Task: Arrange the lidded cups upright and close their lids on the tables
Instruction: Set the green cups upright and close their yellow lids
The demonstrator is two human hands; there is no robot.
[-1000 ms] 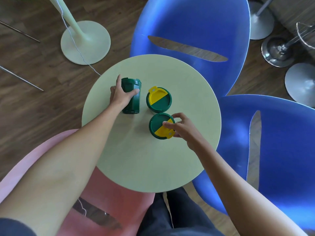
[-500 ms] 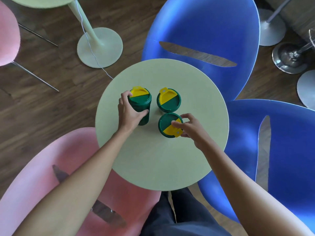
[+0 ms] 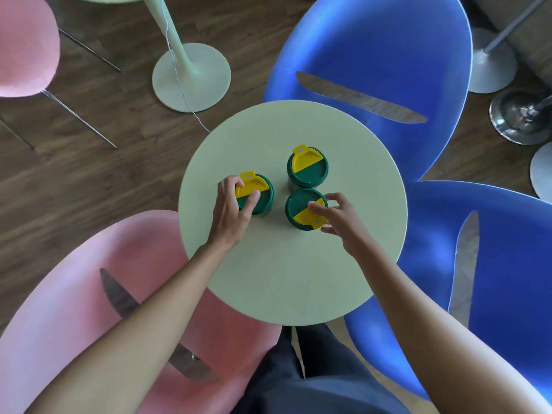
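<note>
Three dark green cups with yellow flip lids stand upright on the round pale green table (image 3: 286, 273). My left hand (image 3: 231, 209) grips the left cup (image 3: 260, 194) from its near side, fingertips resting on the yellow flap. Over the near right cup (image 3: 300, 206) my right hand (image 3: 337, 218) presses its fingers on the yellow flap at the lid's near edge. The far cup (image 3: 307, 167) stands free behind the other two, its yellow flap lying flat.
Two blue shell chairs (image 3: 373, 55) (image 3: 507, 264) crowd the table's far and right sides. A pink chair (image 3: 74, 294) sits at the near left, another pink chair (image 3: 24, 46) at the far left. A second table's pale base (image 3: 191, 76) stands on the wood floor.
My left hand stood the left cup up from lying on its side and now rests on its lid. My right hand stayed on the near right cup's flap. The camera view shifted left.
</note>
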